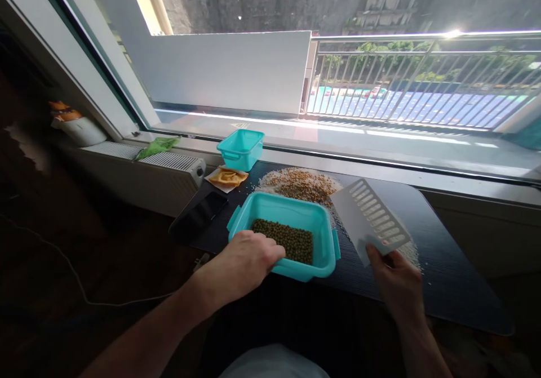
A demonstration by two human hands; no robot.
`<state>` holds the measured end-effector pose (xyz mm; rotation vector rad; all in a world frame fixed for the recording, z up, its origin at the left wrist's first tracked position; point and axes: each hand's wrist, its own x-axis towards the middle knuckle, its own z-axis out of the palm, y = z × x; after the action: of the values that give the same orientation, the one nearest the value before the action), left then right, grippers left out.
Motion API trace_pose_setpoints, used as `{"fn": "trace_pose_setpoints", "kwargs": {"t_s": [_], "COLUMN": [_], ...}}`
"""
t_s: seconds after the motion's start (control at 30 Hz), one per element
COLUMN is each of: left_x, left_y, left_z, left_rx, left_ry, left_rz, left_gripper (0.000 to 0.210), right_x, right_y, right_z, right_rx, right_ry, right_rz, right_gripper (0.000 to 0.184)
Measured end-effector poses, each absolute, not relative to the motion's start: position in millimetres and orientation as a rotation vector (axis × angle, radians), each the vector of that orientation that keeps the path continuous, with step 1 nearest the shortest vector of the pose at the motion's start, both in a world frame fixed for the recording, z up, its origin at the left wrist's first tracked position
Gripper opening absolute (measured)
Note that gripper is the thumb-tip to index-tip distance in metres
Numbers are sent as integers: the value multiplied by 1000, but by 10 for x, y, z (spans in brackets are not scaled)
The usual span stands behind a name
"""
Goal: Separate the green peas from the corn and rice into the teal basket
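My left hand (249,257) is closed at the near-left rim of a teal plastic container (323,237), its fingers curled over the edge and partly hidden. Small green beans, like mung beans (291,240), cover part of the container's floor. My right hand (397,279) grips a thin grey slotted plate (355,212) by its near end, holding it tilted above the table to the right of the container. Behind the container spreads a pile of yellow kernels (306,181) mixed with pale grains. White grains (411,251) lie partly hidden beneath the plate.
A second teal container (243,151) stands at the back left of the dark table (456,276). Beside it are an orange-yellow packet (228,178) and a black phone (207,208). A radiator (169,167) with a green cloth (158,147) adjoins the window. A white cable (80,279) runs along the left.
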<state>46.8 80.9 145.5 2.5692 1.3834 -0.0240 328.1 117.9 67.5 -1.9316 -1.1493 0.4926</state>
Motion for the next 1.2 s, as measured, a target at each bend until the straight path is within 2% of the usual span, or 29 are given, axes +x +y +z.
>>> {"fn": "trace_pose_setpoints", "kwargs": {"t_s": [0.1,0.13,0.2,0.23,0.27,0.33,0.43,0.57,0.7,1.0,1.2], "left_x": [462,433,314,221,107,-167,-594,-944,-1032,-1080,-1035], "left_y": [904,908,905,911,929,1003,1164,1319,1381,1450,1356], "left_z": [1319,1292,1257,1240,1217,1137,928,608,433,368,520], "left_rx": [2518,2485,2396,2357,2314,2175,1936,1787,1741,1707,1740], "left_ry": [1412,1384,1332,1352,1431,1768,2382,2522,2521,2588,2576], "left_rz": [29,154,519,708,912,1090,763,463,265,212,282], "left_gripper": [6,11,40,40,28,21,28,53,62,52,73], "right_x": [3261,3261,3274,3290,3312,3366,3442,3490,3522,3580,3517], "right_y": [1212,1219,1230,1235,1240,1252,1272,1271,1237,1208,1177], "right_z": [745,759,765,757,745,715,691,689,601,452,549], "right_rx": [-1956,-1961,-1966,-1971,-1979,-2003,-2026,-2029,-1962,-1956,-1969], "right_ry": [-1123,-1112,-1094,-1086,-1080,-1066,-1069,-1129,-1176,-1169,-1150], "right_rz": [534,544,564,573,579,563,514,466,421,400,431], "right_gripper": [50,48,45,44,42,41,40,36,34,39,38]}}
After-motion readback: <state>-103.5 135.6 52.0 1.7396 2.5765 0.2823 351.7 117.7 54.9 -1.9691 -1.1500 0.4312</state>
